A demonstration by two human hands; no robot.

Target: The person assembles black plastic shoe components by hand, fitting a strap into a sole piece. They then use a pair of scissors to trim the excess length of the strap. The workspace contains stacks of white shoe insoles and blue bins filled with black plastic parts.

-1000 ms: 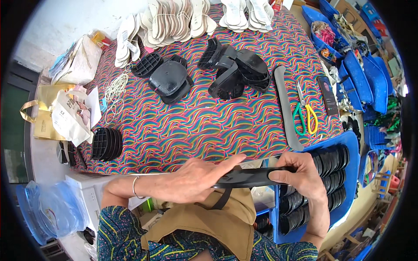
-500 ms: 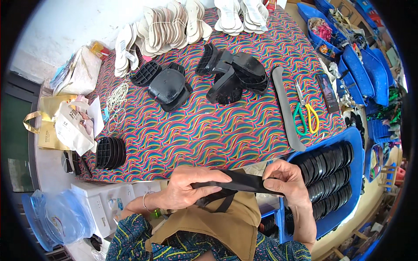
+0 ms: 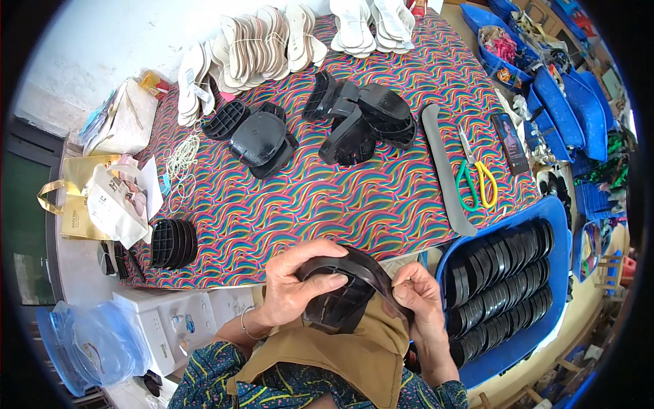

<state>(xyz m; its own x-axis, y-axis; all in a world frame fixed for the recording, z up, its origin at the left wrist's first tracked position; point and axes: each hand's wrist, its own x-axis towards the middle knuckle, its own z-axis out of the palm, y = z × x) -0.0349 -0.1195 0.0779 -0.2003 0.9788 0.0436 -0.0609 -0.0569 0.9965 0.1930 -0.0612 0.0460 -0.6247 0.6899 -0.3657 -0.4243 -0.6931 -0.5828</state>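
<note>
My left hand [image 3: 289, 283] is closed round a black moulded piece [image 3: 337, 300], apparently a shoe heel or platform, with a ribbed hollow side showing. Its thumb presses into the piece's near edge. A black strip [image 3: 373, 268] curves along the far rim of that piece, under my left fingertips. Toward its right end the strip is pinched between the thumb and fingers of my right hand [image 3: 421, 296]. The two hands are in front of the tan apron [image 3: 320, 351], close to the table's near edge. Part of the piece is hidden by my left hand.
On the patterned table [image 3: 266, 225] are several black heel pieces [image 3: 257, 140], bundled insoles [image 3: 255, 44], a long grey strip [image 3: 441, 170], scissors [image 3: 475, 178] and a phone [image 3: 509, 144]. A blue bin [image 3: 504, 371] of black pieces stands at the right. White drawers [image 3: 180, 327] stand at the lower left.
The strip was stretched nearly straight between my hands and now bends round the black moulded piece. My right hand has moved left and down; the piece has come up into view, tilted.
</note>
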